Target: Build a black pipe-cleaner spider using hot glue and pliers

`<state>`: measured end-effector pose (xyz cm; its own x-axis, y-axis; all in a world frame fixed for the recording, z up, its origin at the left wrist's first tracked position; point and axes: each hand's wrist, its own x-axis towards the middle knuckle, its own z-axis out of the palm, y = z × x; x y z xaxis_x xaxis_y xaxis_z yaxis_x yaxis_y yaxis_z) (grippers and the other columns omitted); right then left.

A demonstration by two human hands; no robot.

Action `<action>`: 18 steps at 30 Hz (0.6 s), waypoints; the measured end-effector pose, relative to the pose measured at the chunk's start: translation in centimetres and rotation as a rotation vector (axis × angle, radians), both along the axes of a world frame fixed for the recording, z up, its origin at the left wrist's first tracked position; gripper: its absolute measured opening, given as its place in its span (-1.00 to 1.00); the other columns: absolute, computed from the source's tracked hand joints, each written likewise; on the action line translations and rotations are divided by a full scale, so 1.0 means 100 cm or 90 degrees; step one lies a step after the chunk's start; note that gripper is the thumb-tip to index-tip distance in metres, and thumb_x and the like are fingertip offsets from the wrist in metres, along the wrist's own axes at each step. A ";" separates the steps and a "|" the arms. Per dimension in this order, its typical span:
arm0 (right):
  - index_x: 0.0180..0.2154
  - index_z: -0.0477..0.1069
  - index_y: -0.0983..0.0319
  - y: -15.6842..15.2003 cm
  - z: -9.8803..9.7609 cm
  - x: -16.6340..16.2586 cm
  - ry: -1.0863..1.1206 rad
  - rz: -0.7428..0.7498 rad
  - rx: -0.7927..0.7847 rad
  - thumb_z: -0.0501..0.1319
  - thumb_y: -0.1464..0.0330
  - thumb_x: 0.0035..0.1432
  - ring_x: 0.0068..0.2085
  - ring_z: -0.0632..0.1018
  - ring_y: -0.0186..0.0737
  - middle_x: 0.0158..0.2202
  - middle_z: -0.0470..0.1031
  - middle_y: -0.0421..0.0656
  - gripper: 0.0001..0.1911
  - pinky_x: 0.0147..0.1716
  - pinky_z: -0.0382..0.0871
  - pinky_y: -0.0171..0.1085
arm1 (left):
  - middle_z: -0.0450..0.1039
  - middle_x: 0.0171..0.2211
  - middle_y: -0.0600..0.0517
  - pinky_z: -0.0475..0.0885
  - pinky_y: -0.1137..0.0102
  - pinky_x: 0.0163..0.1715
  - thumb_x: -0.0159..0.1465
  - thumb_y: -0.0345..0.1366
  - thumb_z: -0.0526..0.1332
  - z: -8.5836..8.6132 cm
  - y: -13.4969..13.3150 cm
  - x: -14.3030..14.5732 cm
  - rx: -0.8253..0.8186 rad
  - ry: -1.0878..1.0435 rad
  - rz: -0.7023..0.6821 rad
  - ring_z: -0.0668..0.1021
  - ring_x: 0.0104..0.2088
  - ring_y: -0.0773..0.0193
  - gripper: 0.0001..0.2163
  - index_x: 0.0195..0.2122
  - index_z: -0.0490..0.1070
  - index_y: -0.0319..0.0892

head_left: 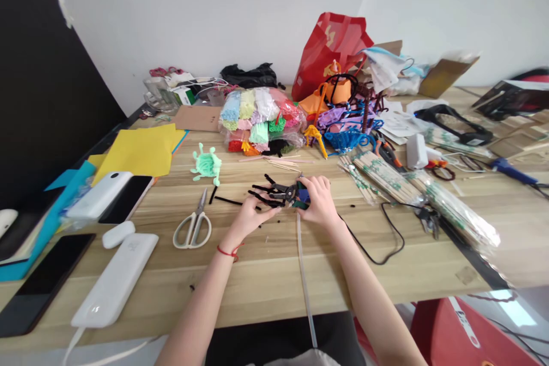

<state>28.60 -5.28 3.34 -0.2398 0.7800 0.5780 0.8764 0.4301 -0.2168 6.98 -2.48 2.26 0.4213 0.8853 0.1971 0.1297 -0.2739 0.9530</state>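
Observation:
My right hand (318, 200) is wrapped round the blue and green handles of a pair of pliers (290, 192), whose dark jaws point left. Thin black fuzzy pipe cleaners (262, 201) stick out leftward beside the jaws, with the fingers of my left hand (251, 216) closed on them. Whether the jaws touch the pipe cleaners cannot be made out. From under my right hand a long translucent rod (303, 274) runs toward my lap. Loose black pipe cleaner pieces (227, 201) lie left of my hands, near white-handled scissors (193, 223) and a mint-green fuzzy figure (206, 163).
Behind my hands sits a bag of coloured pipe cleaner bundles (261, 120); a red bag (330, 51) stands farther back. Packs of wooden sticks (454, 211) and a black cord (392, 251) lie right. Phones, a white power bank (115, 280) and yellow sheets (137, 151) lie left.

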 end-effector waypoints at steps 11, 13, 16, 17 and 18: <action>0.00 0.23 0.29 -0.002 0.006 0.002 -0.022 0.001 0.004 0.19 0.36 -0.20 -0.19 0.30 0.00 -0.22 0.35 -0.03 -0.39 -0.08 0.14 -0.05 | 0.43 0.04 -0.10 0.36 0.22 0.04 0.05 -0.23 0.35 0.004 -0.001 -0.004 -0.028 -0.014 -0.052 0.48 0.01 0.11 -0.70 -0.18 0.49 -0.18; 0.00 0.23 0.29 -0.002 0.007 0.002 -0.023 0.006 -0.001 0.18 0.35 -0.20 -0.18 0.30 0.00 -0.23 0.35 -0.04 -0.38 -0.08 0.14 -0.05 | 0.45 0.01 -0.10 0.38 0.20 0.02 0.05 -0.24 0.35 0.005 -0.001 -0.004 -0.035 -0.012 -0.061 0.50 -0.02 0.11 -0.68 -0.16 0.48 -0.18; 0.00 0.25 0.29 -0.002 0.007 0.003 -0.020 0.010 0.000 0.17 0.35 -0.17 -0.20 0.31 -0.02 -0.25 0.36 -0.04 -0.41 -0.10 0.14 -0.07 | 0.47 -0.01 -0.09 0.37 0.19 0.02 0.05 -0.24 0.35 0.006 -0.001 -0.004 -0.026 -0.010 -0.055 0.50 -0.03 0.10 -0.68 -0.16 0.48 -0.18; -0.01 0.26 0.29 -0.002 0.007 0.003 -0.018 0.010 0.003 0.17 0.36 -0.14 -0.22 0.31 -0.03 -0.25 0.37 -0.05 -0.44 -0.11 0.14 -0.08 | 0.47 -0.02 -0.09 0.38 0.18 0.02 0.04 -0.24 0.35 0.007 -0.002 -0.004 -0.024 -0.010 -0.052 0.51 -0.04 0.10 -0.68 -0.16 0.48 -0.18; -0.01 0.27 0.28 -0.002 0.006 0.003 -0.015 0.010 0.006 0.16 0.37 -0.12 -0.23 0.32 -0.04 -0.26 0.38 -0.05 -0.46 -0.13 0.14 -0.09 | 0.48 -0.03 -0.09 0.38 0.18 0.01 0.04 -0.24 0.35 0.007 -0.002 -0.004 -0.021 -0.009 -0.050 0.51 -0.05 0.10 -0.69 -0.17 0.48 -0.18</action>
